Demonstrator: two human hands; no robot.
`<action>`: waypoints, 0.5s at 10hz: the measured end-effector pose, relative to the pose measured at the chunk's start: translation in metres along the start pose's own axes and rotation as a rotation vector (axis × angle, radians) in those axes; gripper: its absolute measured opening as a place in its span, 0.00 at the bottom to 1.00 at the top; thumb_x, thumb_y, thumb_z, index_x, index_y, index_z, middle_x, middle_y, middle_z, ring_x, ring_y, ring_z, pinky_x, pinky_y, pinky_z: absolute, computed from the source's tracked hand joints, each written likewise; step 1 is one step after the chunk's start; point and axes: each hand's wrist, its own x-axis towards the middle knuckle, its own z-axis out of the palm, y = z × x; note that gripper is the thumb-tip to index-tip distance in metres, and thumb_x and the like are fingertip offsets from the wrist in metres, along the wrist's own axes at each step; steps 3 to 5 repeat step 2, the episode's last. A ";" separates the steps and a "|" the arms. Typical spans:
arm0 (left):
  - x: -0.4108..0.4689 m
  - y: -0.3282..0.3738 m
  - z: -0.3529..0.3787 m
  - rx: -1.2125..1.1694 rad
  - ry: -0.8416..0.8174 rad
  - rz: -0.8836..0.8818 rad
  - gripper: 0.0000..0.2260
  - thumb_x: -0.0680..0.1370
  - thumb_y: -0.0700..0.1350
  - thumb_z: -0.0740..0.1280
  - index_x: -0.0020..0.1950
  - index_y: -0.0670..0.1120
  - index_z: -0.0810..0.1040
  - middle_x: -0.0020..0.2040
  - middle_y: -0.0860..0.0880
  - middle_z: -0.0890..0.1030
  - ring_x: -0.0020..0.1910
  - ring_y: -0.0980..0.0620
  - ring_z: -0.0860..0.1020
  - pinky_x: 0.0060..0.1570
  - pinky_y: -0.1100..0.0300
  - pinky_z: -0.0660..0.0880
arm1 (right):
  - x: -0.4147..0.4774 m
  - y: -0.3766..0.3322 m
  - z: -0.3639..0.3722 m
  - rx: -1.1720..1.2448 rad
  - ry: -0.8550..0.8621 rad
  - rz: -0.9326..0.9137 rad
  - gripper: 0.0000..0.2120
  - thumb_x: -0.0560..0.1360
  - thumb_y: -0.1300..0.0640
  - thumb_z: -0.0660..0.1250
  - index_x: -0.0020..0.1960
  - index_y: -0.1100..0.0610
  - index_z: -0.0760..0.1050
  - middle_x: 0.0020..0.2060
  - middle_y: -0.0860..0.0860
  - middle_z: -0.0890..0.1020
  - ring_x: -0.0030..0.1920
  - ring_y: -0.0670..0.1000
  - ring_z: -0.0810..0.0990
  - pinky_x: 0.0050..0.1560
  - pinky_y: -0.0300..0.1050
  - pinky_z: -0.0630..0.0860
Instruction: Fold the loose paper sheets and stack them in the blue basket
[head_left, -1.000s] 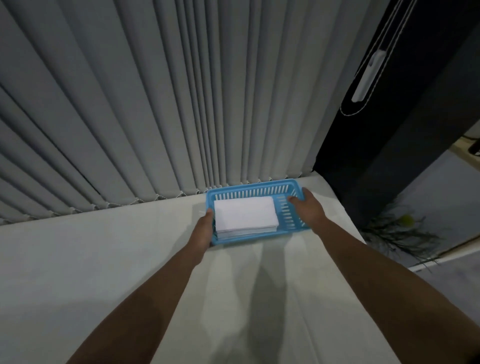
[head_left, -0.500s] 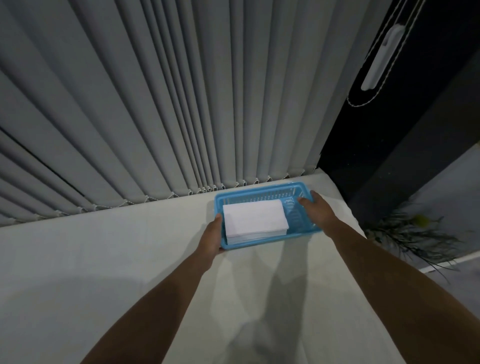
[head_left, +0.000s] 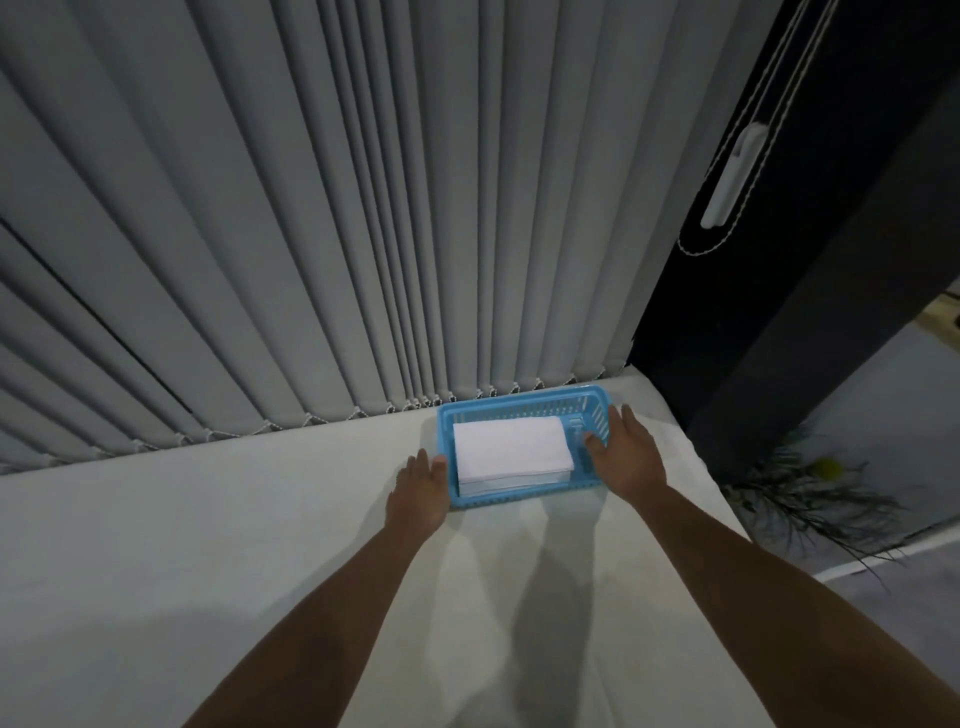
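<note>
1. I could read no brand, label or writing on anything; the top sheet was plain white.
2. The blue basket (head_left: 524, 410) was a rectangular plastic one with slotted walls. It stood on the desk (head_left: 208, 545), at the far right corner, near the foot of the grey vertical blinds (head_left: 311, 208).
3. The folded paper sheets (head_left: 511, 448) lay inside the basket as a neat white pile with straight edges, filling its left and middle part. A narrow strip of the basket floor at the right was bare.
4. The desk had a pale, smooth, matte surface.
5. My left hand (head_left: 420, 493) was open with the fingers stretched out, and its thumb side was at the left wall of the basket; it gripped nothing.
6. My right hand (head_left: 627, 453) was also open, with fingers apart, lying over the right wall of the basket. It did not close around the rim.
</note>
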 end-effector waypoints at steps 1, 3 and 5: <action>-0.009 -0.004 -0.020 0.242 0.148 0.064 0.24 0.83 0.52 0.45 0.77 0.45 0.51 0.79 0.45 0.52 0.78 0.44 0.50 0.75 0.44 0.51 | -0.019 -0.021 -0.003 -0.213 0.016 -0.119 0.30 0.81 0.44 0.49 0.78 0.57 0.50 0.78 0.56 0.52 0.77 0.57 0.54 0.76 0.54 0.51; -0.016 -0.016 -0.034 0.320 0.185 0.119 0.25 0.83 0.53 0.43 0.78 0.46 0.48 0.80 0.47 0.49 0.79 0.47 0.46 0.77 0.46 0.46 | -0.034 -0.045 0.003 -0.266 -0.049 -0.206 0.30 0.81 0.45 0.48 0.79 0.56 0.47 0.79 0.54 0.48 0.78 0.55 0.48 0.77 0.54 0.45; -0.016 -0.016 -0.034 0.320 0.185 0.119 0.25 0.83 0.53 0.43 0.78 0.46 0.48 0.80 0.47 0.49 0.79 0.47 0.46 0.77 0.46 0.46 | -0.034 -0.045 0.003 -0.266 -0.049 -0.206 0.30 0.81 0.45 0.48 0.79 0.56 0.47 0.79 0.54 0.48 0.78 0.55 0.48 0.77 0.54 0.45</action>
